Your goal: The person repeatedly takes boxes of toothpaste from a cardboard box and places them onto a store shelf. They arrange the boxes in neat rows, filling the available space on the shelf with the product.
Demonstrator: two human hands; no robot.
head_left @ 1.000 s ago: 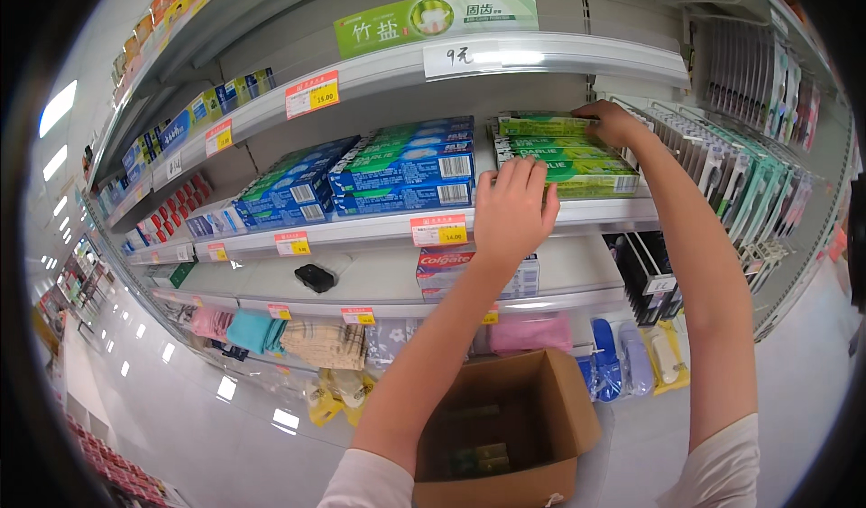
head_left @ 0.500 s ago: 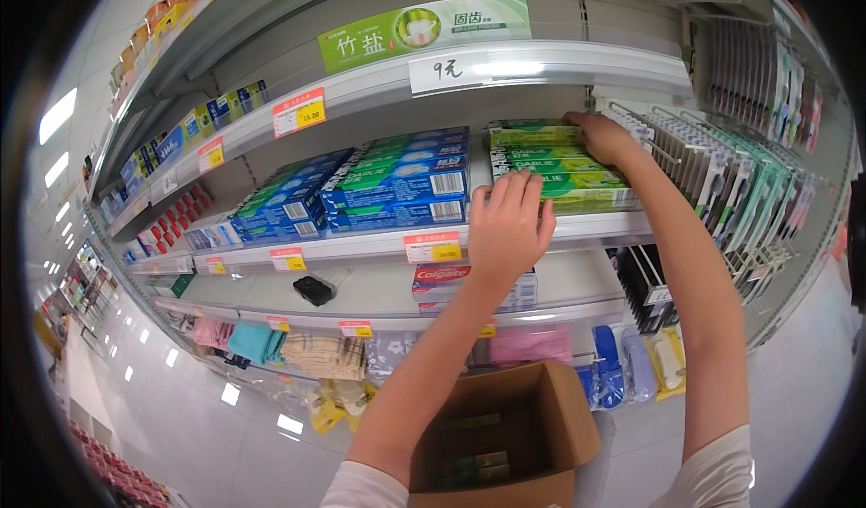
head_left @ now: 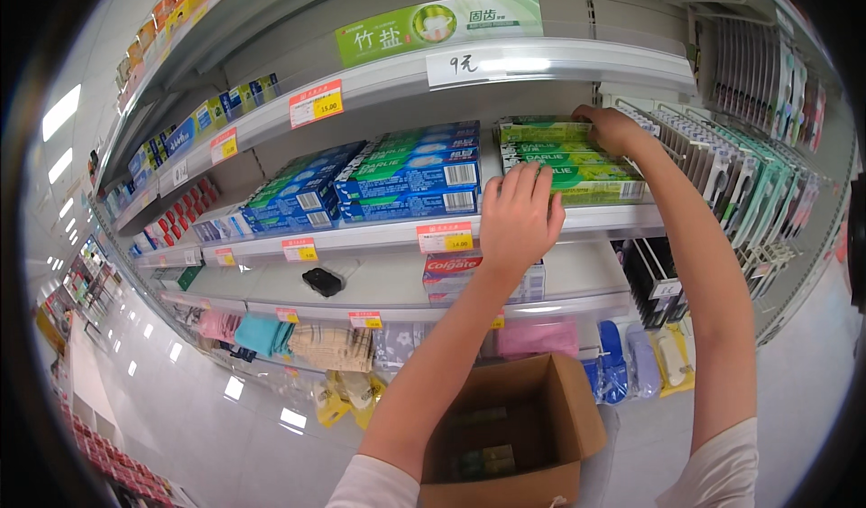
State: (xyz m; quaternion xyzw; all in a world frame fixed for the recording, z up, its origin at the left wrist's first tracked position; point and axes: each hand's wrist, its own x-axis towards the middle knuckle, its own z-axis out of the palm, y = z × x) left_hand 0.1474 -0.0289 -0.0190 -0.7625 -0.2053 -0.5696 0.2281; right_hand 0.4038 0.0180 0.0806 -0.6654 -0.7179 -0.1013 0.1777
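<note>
Green toothpaste boxes (head_left: 600,174) lie stacked in rows on the middle shelf. My left hand (head_left: 519,219) is at their front left corner, fingers stretched out and close together, fingertips against the boxes. It is open, holding nothing. At the back right of the same stack, my right hand (head_left: 615,132) bends its fingers round the end of a toothpaste box in the rear row; the thumb is partly hidden. Blue and green toothpaste boxes (head_left: 410,176) are piled left of my left hand.
An open cardboard box (head_left: 577,409) with a few small packs inside stands below the shelves. Hanging toothbrush packs (head_left: 722,179) on hooks flank the stack's right side. A black object (head_left: 322,281) and a red-and-white toothpaste box (head_left: 442,278) lie on the lower shelf (head_left: 388,293).
The view has shifted slightly, so the shelf sits a little further right in the picture. Both hands stay at the green boxes, with hardly any movement against them.
</note>
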